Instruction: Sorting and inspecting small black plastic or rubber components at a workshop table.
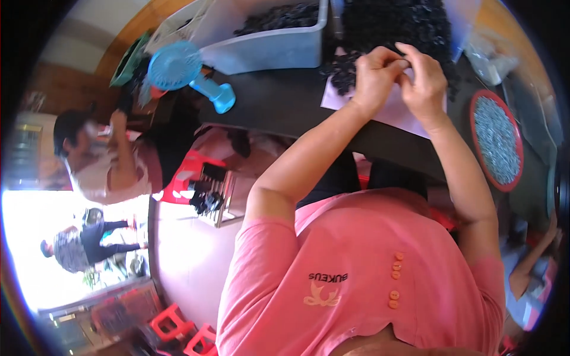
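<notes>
My left hand (377,78) and my right hand (423,84) meet over a pale pink sheet (399,113) on the dark table. Fingers of both hands are closed in a pinch, tips touching. Whatever sits between them is too small or too hidden to name. Just beyond the hands lies a heap of small black pieces (395,26), which spreads onto the sheet beside my left hand. To the right of my right hand stands a round red tray (473,118) full of small silvery pieces (497,139).
A translucent bluish bin (267,50) with black pieces stands at the back left, near a blue fan (175,65). A clear plastic bag (490,59) lies at the back right. One person (113,154) sits at the left; another person's arm (531,261) shows at right.
</notes>
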{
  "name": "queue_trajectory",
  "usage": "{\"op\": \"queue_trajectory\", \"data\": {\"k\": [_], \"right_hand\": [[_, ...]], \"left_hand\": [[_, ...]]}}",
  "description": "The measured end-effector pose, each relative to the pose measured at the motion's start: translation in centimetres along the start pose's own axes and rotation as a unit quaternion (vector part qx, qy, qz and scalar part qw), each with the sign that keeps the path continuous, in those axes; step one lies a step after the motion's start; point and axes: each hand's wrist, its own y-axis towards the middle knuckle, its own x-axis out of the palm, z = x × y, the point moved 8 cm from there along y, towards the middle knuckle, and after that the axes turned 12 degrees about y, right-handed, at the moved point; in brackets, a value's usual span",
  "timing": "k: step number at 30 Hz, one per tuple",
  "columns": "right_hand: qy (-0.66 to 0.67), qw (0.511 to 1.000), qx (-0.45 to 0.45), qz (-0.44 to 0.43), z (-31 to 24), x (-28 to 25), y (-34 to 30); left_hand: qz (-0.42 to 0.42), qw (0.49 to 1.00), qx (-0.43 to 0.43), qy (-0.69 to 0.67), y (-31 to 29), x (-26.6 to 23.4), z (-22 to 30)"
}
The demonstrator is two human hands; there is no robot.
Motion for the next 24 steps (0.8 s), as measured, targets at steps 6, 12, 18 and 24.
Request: {"op": "queue_trajectory", "data": {"k": [6,12,18,24], "right_hand": [[0.053,0.996,0.015,-0.066,-0.6,1.4,0.0],[0.115,0.986,0.081,-0.086,1.2,0.1,-0.6],[0.159,0.978,0.063,-0.121,0.5,1.2,-0.7],[0.190,0.974,0.061,-0.110,1.3,1.3,-1.0]], "left_hand": [[0.129,0.986,0.082,0.072,-3.1,-3.7,0.8],[0.188,0.925,0.206,0.260,-6.8,-4.5,3.1],[0.133,0.885,0.193,0.403,-7.0,-2.9,1.8],[0.152,0.861,0.199,0.443,-7.4,-2.5,2.2]]}}
